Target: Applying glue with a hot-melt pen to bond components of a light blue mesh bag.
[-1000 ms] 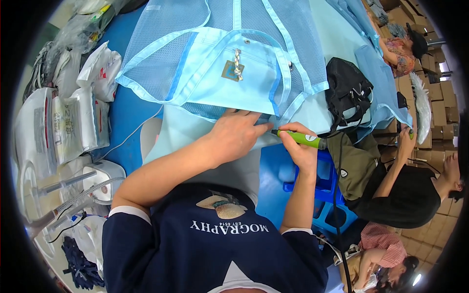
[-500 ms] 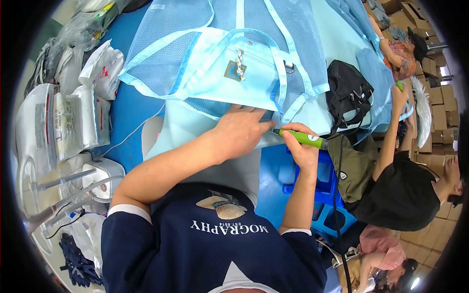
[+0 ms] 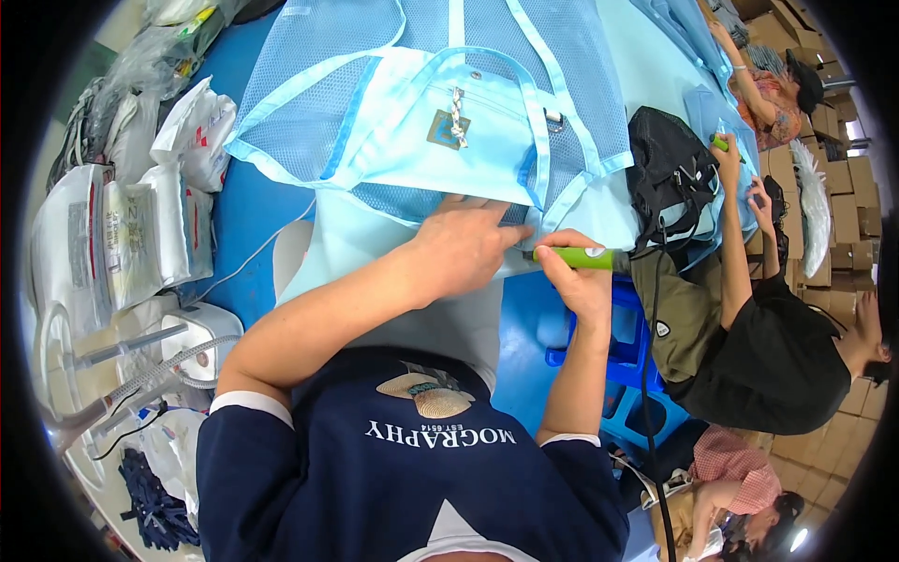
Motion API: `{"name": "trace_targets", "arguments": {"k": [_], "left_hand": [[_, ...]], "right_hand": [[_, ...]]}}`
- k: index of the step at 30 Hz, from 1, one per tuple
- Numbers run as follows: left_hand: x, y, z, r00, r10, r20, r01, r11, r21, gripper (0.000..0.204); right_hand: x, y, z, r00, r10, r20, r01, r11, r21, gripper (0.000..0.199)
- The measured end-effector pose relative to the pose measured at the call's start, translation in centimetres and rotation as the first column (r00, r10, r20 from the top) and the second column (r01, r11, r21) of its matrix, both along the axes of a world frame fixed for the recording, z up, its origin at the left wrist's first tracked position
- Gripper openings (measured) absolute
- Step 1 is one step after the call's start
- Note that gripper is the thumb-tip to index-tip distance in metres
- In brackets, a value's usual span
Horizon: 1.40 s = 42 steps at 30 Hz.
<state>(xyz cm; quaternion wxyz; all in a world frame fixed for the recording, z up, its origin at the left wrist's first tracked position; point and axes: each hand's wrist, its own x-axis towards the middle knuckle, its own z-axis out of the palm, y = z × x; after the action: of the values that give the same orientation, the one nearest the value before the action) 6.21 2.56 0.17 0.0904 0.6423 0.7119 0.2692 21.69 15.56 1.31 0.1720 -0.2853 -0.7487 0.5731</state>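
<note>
A light-blue mesh tote bag (image 3: 562,94) lies spread out in front of me, with a solid pale-blue panel (image 3: 496,159), straps, a square patch and a small cord charm. My left hand (image 3: 464,244) rests palm down at the panel's lower edge, fingers stretched over the mesh and thumb pointing right. The fingertips are partly covered by that edge. Closed around a green corded pen-shaped tool (image 3: 579,258), my right hand (image 3: 581,290) sits just right of the left thumb. The tool points left toward the bag's lower border; its tip is hard to make out.
A black mesh bag (image 3: 660,159) lies right of the tote, near the tool's dark cord (image 3: 649,375). Packed plastic bags (image 3: 131,225) stand at left. Blue stools (image 3: 637,417) are below right. A co-worker in black (image 3: 768,365) holds another green tool (image 3: 720,143).
My right hand and the green tool have shifted slightly, and the tool now lies more level. My left hand stays nearly in place. The co-worker's hands have moved left and farther away.
</note>
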Motion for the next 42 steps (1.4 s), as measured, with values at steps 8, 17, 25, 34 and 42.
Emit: {"name": "trace_targets", "arguments": {"k": [8,17,25,34,42], "left_hand": [[0.2,0.0,0.6,1.000,0.001,0.003,-0.001,0.999,-0.039,0.041],[0.2,-0.1,0.4,0.999,-0.002,0.045,0.004,0.999,-0.039,0.042],[0.2,0.0,0.3,0.999,0.007,0.032,-0.007,1.000,-0.014,0.042],[0.3,0.0,0.2,1.000,0.013,0.012,-0.013,1.000,0.008,0.041],[0.3,-0.1,-0.1,0.999,0.019,0.038,-0.019,1.000,0.000,0.041]], "right_hand": [[0.3,0.4,-0.2,0.995,-0.086,-0.057,0.088,0.996,0.030,0.009],[0.5,0.6,-0.3,0.997,-0.055,-0.062,0.056,0.998,0.029,0.009],[0.5,0.8,-0.4,0.999,-0.016,-0.044,0.019,0.998,0.059,0.010],[0.4,0.6,-0.2,0.996,-0.093,-0.001,0.093,0.995,-0.032,0.011],[0.1,0.2,-0.3,0.982,-0.182,-0.048,0.179,0.982,-0.063,0.011]]}}
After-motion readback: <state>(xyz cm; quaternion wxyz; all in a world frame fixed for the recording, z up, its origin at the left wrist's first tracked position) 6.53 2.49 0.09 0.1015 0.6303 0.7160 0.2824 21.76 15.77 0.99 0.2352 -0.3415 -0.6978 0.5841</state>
